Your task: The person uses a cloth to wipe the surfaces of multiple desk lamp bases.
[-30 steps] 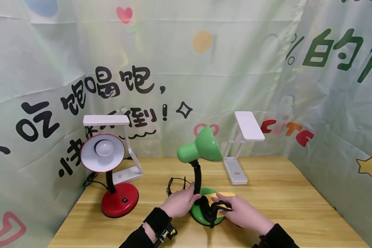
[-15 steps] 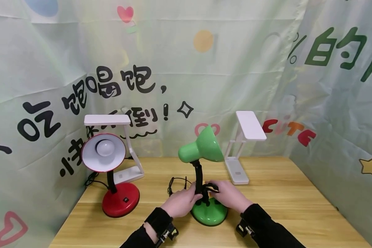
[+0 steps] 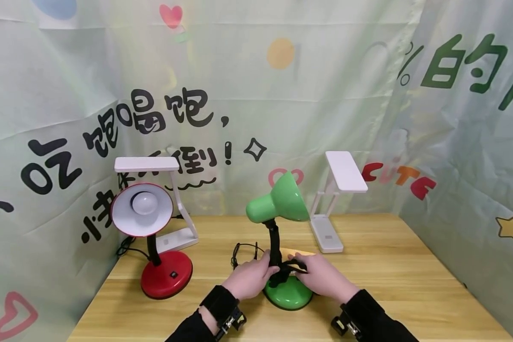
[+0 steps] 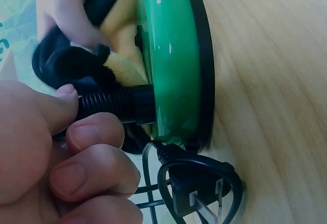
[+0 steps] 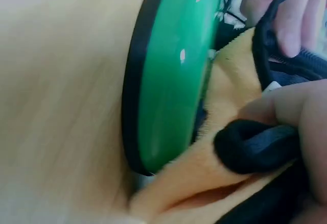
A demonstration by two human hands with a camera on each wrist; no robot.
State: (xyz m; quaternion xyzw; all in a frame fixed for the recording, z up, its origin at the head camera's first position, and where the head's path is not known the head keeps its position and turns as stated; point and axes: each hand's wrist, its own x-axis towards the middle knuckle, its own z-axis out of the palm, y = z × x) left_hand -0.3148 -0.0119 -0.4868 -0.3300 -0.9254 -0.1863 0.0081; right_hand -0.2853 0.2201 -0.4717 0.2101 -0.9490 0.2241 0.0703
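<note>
A green desk lamp (image 3: 282,199) stands upright at the middle of the table. My left hand (image 3: 249,276) grips its black ribbed neck (image 4: 110,104) low down, just above the round green base (image 3: 289,293). On the right side of the neck, my right hand (image 3: 325,278) pinches a bunched yellow cloth with black edging (image 5: 235,81). In the right wrist view the cloth lies against the top of the green base (image 5: 171,81). Part of the cloth is hidden behind the fingers.
A red lamp (image 3: 166,274) stands at the left, with a white folding lamp (image 3: 177,240) behind it. Another white lamp (image 3: 327,233) is at the back right. A coiled black cord with a plug (image 4: 196,188) lies by the green base. Printed fabric (image 3: 239,57) hangs behind the wooden table (image 3: 402,285).
My right hand has gone from the front of the base to behind it, then slightly back right, with the cloth. My left hand keeps its grip on the neck.
</note>
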